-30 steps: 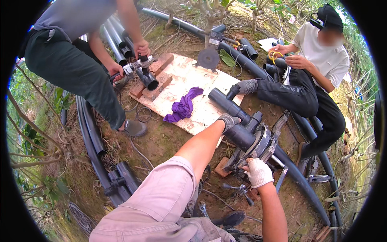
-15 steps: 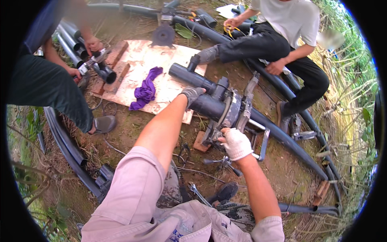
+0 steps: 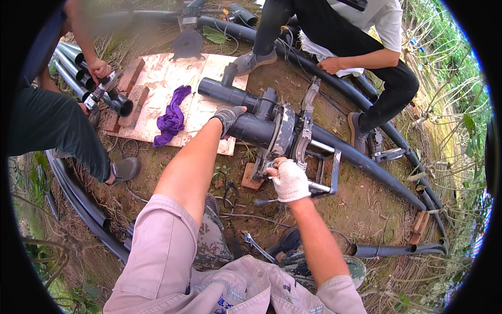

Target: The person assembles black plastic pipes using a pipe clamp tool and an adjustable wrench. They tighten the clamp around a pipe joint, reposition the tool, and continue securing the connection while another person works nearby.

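Observation:
A thick black pipe fitting lies on the ground and runs into a metal clamp frame at the centre. My left hand, in a grey glove, rests on top of the fitting just left of the clamp. In a white glove, my right hand grips a part at the clamp's lower front; what it holds is hidden under the fingers. A long black pipe leaves the clamp toward the lower right.
A purple rag lies on a plywood board with bricks. At left a person holds a tool against a short pipe. Another person crouches at the top right. A wrench lies by my knee; more pipes curve at left.
The view has swung closer onto the clamp. My left hand has stayed on the fitting and my right hand on the clamp's front. The two other people now sit nearer the frame's edges.

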A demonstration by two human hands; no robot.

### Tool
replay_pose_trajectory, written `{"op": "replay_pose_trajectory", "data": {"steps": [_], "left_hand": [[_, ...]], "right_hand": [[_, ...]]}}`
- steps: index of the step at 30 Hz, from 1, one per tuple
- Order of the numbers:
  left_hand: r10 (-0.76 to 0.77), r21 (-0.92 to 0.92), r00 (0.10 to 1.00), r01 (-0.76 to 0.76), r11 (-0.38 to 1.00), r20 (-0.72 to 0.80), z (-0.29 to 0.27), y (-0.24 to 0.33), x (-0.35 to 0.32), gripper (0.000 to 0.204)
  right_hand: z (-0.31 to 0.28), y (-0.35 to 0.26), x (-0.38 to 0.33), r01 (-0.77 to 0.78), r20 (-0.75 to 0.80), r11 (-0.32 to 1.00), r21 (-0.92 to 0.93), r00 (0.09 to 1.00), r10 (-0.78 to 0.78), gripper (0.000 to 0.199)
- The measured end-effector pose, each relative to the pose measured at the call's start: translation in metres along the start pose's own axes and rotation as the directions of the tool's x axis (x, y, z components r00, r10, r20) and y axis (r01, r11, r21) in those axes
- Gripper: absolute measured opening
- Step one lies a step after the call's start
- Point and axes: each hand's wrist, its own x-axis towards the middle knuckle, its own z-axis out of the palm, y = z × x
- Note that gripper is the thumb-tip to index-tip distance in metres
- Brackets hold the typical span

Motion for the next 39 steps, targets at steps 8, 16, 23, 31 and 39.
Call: {"op": "replay_pose_trajectory", "data": {"steps": [8,16,23,31,39], "left_hand": [[0.061,0.005,0.998,-0.060,0.998,-0.030,-0.008,-0.007,0.002,0.067],[0.028,0.041,0.999,-0.027,0.999,-0.017,0.009,0.003,0.005,0.072],[0.004,0.014,0.994,-0.002,1.000,-0.107,-0.020,-0.004,0.001,0.065],[0.013,-0.038,0.996,-0.016,0.999,-0.086,0.002,-0.001,0.002,0.069],[0.023,-0.024,0.999,-0.023,0.999,-0.030,-0.006,0.001,-0.004,0.074]], "right_hand": [[-0.010,-0.002,0.013,0.085,0.127,0.991,0.106,0.987,-0.098,0.032],[0.020,-0.019,-0.008,-0.202,-0.180,0.978,-0.045,0.965,0.191,0.030],[-0.027,0.002,0.027,0.166,0.272,0.985,0.040,0.947,-0.170,0.030],[0.025,-0.021,-0.014,-0.145,-0.227,0.988,0.057,0.962,0.155,0.030],[-0.028,0.016,0.036,0.277,0.328,0.960,0.047,0.903,-0.277,0.032]]}}
